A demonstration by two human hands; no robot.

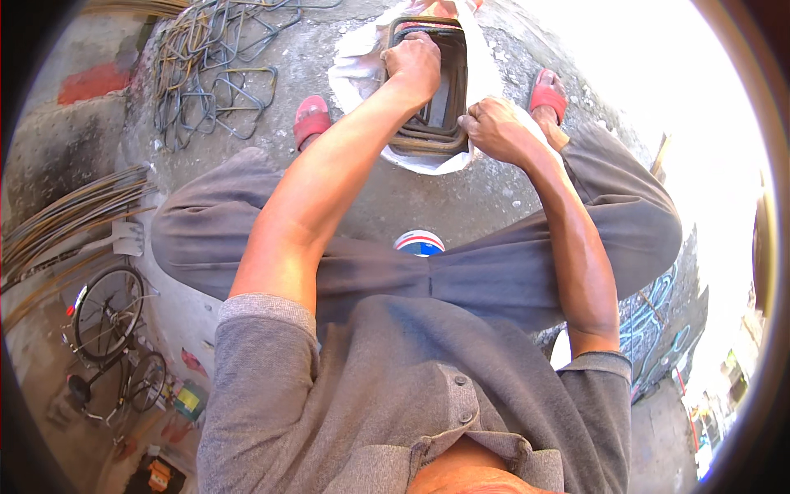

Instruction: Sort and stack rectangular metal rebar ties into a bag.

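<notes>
A stack of rectangular rebar stirrups, brown and dark grey, stands between my feet on a white sack. My left hand reaches to the far left part of the stack, its fingers curled round the bars; the fingertips are hidden under the knuckles. At the near right corner of the stack is my right hand, fingers bent and thumb pressed to the forefinger, close to the sack's edge. What that pinch holds is too small to tell.
Loose bent stirrups lie in a tangle at the far left. Red sandals are on my feet. Below the ledge on the left are long rebar rods, a shovel and a bicycle. Blue-green bent bars lie at right.
</notes>
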